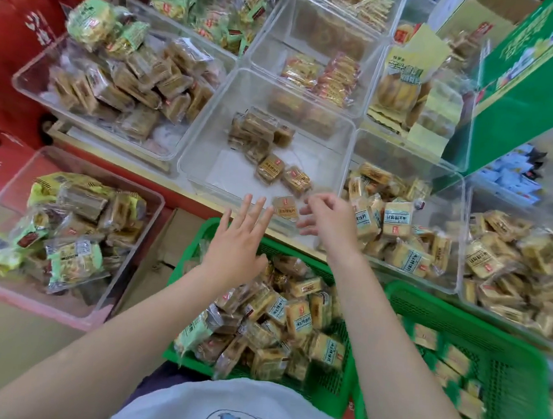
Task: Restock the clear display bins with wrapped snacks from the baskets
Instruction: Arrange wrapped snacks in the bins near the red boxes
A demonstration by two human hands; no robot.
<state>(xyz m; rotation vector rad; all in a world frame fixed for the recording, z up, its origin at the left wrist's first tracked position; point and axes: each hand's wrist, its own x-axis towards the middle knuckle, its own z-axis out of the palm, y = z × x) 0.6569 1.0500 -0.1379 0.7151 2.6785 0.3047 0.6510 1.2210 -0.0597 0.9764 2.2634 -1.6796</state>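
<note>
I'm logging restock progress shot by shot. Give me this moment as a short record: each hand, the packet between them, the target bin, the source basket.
left hand: open, fingers straight, holding nothing
right hand: open, fingers loosely curled, holding nothing
loose packet: between the two hands at the near edge of the middle clear bin, apparently just released
middle clear bin: mostly bare, a few brown packets inside
green basket: below the hands, full of wrapped snacks

Red cartons (19, 36) stand at left; a green printed box (531, 74) at right.
</note>
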